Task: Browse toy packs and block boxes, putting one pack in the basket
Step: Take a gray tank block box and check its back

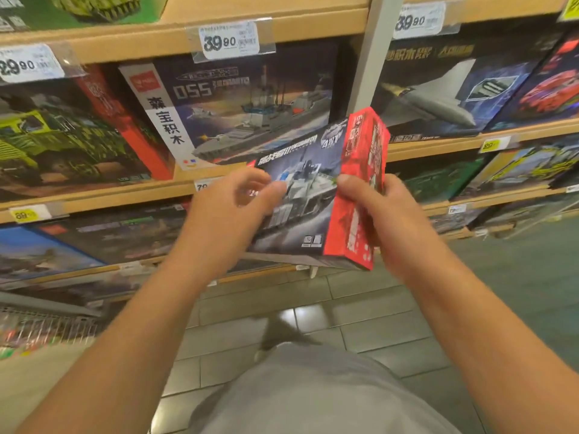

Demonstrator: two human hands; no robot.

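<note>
I hold a block box [316,189] with a grey tank on its dark front and a red side panel, tilted in front of the shelves. My right hand [372,211] grips its red right edge, thumb on the front. My left hand [232,208] is at the box's left edge with curled fingers; its thumb touches the front face. No basket is in view.
Wooden shelves [282,29] carry block boxes: a warship box marked 055 [238,104], a green truck box [59,136], a grey aircraft box [438,98]. Price tags [230,40] hang on the shelf edges. A wire rack [44,324] sits at lower left. Tiled floor lies below.
</note>
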